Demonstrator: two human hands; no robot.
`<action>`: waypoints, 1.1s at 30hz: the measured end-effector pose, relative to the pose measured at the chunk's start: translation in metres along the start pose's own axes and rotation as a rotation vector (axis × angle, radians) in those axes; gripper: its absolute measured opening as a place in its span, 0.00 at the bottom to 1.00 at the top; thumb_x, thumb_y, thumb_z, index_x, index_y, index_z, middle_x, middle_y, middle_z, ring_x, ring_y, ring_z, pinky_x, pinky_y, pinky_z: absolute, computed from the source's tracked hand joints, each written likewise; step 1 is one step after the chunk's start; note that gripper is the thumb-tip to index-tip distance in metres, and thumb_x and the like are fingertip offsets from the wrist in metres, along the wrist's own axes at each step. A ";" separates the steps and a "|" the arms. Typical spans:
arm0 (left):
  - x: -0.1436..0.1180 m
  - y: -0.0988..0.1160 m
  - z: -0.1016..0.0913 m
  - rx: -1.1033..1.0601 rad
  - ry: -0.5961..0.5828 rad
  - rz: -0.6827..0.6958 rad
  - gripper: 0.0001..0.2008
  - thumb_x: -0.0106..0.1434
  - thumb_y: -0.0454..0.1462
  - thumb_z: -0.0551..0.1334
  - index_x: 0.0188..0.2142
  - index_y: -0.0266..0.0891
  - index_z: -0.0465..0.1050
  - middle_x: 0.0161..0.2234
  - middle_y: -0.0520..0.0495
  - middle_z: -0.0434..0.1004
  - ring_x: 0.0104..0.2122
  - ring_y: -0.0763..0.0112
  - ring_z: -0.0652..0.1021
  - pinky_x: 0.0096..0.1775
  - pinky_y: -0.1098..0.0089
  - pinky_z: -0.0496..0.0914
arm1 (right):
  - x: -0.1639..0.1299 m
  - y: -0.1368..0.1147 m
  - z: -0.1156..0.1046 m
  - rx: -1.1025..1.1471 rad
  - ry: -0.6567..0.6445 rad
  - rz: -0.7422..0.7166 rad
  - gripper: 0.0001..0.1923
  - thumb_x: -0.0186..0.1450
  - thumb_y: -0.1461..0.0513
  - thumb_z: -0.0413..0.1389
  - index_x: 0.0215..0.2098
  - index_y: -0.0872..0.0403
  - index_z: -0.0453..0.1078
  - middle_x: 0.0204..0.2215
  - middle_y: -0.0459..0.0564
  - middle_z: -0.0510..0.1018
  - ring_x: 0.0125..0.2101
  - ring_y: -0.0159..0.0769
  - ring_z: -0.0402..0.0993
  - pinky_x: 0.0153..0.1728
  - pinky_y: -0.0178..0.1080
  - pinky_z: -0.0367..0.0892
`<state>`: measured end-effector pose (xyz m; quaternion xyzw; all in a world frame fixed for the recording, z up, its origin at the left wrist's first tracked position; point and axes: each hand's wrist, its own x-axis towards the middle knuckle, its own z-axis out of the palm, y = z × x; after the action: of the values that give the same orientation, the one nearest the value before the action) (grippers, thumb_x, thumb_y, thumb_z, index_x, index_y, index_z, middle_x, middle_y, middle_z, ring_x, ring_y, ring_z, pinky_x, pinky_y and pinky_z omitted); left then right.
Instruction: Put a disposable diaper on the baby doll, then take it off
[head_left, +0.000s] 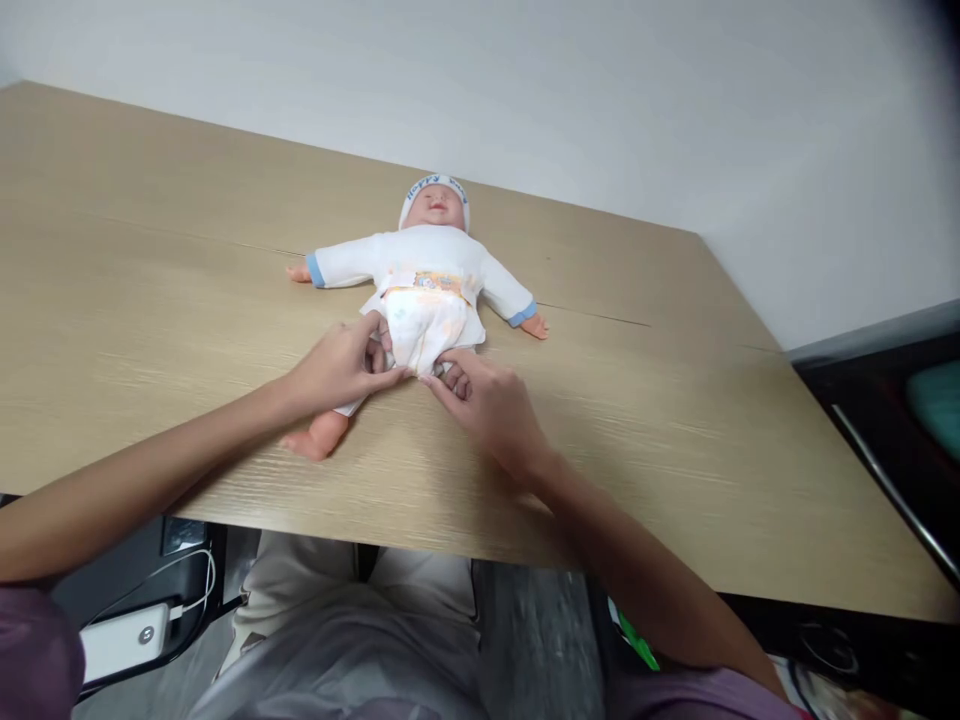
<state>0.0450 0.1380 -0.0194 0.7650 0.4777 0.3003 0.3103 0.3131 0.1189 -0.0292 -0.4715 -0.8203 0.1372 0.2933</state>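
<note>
On the table a baby doll [439, 245] lies on its back, arms spread, in a white top with blue cuffs and a lettered white hat [436, 182]. A white diaper [426, 325] with an orange patterned waistband covers its lower body. My left hand [352, 360] is closed on the diaper's edge near one leg opening, and the thumb reaches to the crotch. At the other leg opening my right hand [484, 395] pinches the diaper's edge. One doll foot [321, 436] shows beneath my left wrist; the other leg is hidden behind my right hand.
The wooden table [637, 420] meets a white wall [525, 90] at the back. To the right stands a dark object with a metal edge [892, 465]. Below the near edge, a white power bank [126, 640] with a cable lies on a black surface at left.
</note>
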 end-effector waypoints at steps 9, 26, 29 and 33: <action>-0.002 -0.002 0.001 0.181 -0.024 0.091 0.20 0.76 0.51 0.67 0.33 0.44 0.68 0.29 0.50 0.82 0.37 0.58 0.76 0.48 0.58 0.64 | -0.013 -0.004 0.012 -0.044 -0.016 -0.026 0.07 0.80 0.60 0.61 0.55 0.49 0.78 0.46 0.55 0.83 0.46 0.51 0.83 0.47 0.48 0.78; -0.009 -0.001 0.000 0.190 -0.001 0.205 0.10 0.79 0.45 0.64 0.45 0.43 0.76 0.59 0.39 0.83 0.58 0.50 0.81 0.59 0.53 0.69 | -0.024 -0.013 0.009 -0.015 -0.059 -0.060 0.18 0.77 0.60 0.64 0.64 0.48 0.72 0.67 0.62 0.81 0.66 0.64 0.76 0.65 0.65 0.75; -0.007 0.003 -0.001 0.173 -0.024 0.183 0.11 0.78 0.46 0.63 0.41 0.43 0.74 0.52 0.40 0.85 0.53 0.51 0.81 0.56 0.54 0.70 | -0.020 -0.012 0.008 0.027 -0.057 -0.031 0.17 0.76 0.59 0.64 0.61 0.48 0.73 0.57 0.60 0.85 0.60 0.61 0.80 0.57 0.59 0.78; -0.007 0.003 -0.001 0.124 -0.002 0.136 0.14 0.75 0.48 0.66 0.37 0.44 0.69 0.37 0.47 0.78 0.38 0.58 0.75 0.44 0.59 0.67 | -0.016 -0.010 0.007 0.094 0.002 0.062 0.15 0.74 0.56 0.67 0.56 0.48 0.72 0.42 0.53 0.84 0.42 0.51 0.82 0.45 0.50 0.76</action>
<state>0.0437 0.1309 -0.0179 0.8137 0.4421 0.2897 0.2418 0.3075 0.1006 -0.0353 -0.4827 -0.7977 0.1841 0.3112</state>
